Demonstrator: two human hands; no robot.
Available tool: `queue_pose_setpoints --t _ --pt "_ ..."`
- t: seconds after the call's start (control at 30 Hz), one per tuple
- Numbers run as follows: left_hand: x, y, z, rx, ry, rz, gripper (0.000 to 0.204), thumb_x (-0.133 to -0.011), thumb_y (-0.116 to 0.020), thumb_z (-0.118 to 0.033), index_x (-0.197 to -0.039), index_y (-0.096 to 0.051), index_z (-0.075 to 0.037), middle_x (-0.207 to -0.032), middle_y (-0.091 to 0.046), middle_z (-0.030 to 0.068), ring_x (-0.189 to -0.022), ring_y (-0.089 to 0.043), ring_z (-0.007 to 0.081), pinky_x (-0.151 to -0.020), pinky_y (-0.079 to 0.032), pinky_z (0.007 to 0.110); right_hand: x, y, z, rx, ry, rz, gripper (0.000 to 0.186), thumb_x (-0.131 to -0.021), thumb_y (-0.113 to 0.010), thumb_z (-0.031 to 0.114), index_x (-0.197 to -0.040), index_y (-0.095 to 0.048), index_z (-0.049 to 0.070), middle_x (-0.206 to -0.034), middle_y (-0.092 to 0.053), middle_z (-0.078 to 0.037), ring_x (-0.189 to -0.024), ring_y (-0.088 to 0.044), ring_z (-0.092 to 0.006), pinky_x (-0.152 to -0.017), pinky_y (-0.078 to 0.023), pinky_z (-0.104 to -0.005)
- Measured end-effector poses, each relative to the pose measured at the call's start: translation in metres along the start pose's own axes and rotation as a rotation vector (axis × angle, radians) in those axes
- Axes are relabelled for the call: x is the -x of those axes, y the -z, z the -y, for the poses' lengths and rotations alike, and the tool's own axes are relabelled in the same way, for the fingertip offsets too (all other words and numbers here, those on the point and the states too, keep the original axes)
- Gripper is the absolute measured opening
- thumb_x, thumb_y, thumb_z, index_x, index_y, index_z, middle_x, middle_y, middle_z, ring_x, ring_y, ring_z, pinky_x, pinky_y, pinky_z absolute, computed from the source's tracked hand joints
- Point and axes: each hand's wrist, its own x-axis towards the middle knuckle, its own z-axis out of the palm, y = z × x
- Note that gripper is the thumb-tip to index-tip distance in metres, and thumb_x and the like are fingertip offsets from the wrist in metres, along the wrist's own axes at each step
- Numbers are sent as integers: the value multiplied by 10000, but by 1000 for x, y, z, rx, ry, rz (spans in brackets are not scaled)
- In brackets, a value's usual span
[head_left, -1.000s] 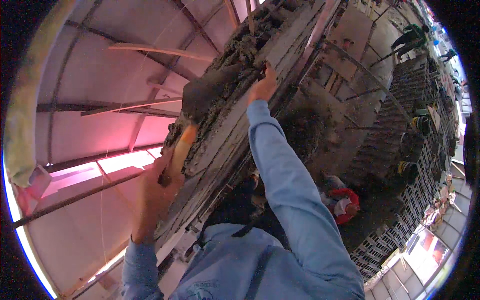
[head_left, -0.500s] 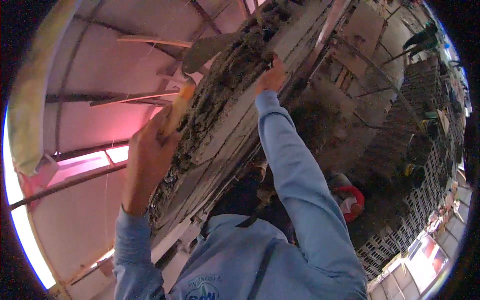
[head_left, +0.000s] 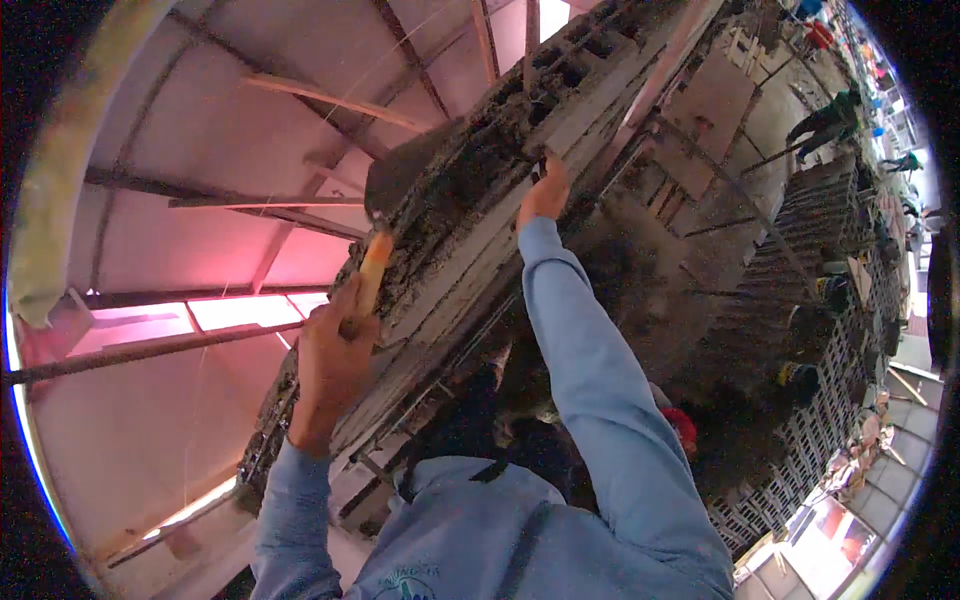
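Observation:
My left hand is closed around the yellow-orange handle of a trowel. The trowel's broad grey blade is at the left edge of a strip of rough wet mortar along the top of a wall. Farther along, my right hand is closed at the long pale board that borders the mortar. Something small and dark shows at its fingertips, too small to name. Beyond both hands, hollow blocks continue the wall, and a thin upright bar stands beside them.
To the left are pale roofing sheets with dark beams. A long pole runs beside the wall on the right. Far below lie stacked blocks. One person in dark clothes stands there; someone in red is nearer, partly behind my arm.
My left hand and the trowel have moved right and lower in the picture, the blade now nearer the mortar's edge. My right hand sits slightly lower. The whole view has shifted.

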Motion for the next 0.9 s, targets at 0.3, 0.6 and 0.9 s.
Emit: queue_pose_setpoints --t 0.3,0.6,0.9 --pt "-38 3 -13 79 11 22 559 -819 -694 -132 -1364 -577 -92 -969 -692 226 -837 -693 330 -765 -537 398 -7 4 -18 -17 -64 47 476 -968 -528 369 -1264 -627 8 -1185 -618 -68 -1082 -537 -228 -948 -388 -388" --pt "-2 51 -36 -261 -118 56 511 -806 -693 -90 -1311 -632 -143 -907 -668 174 -800 -678 344 -713 -531 447 -1 1 -11 336 53 56 443 -986 -488 294 -1282 -618 -10 -1302 -614 -132 -1170 -561 -267 -1027 -405 -388" --pt "-49 52 -85 -452 -493 -84 511 -782 -673 -69 -1282 -635 -167 -924 -673 138 -801 -671 342 -705 -533 457 19 0 37 503 -15 96 367 -1000 -413 96 -1321 -580 34 -1363 -576 -155 -1260 -529 -305 -1057 -412 -388"
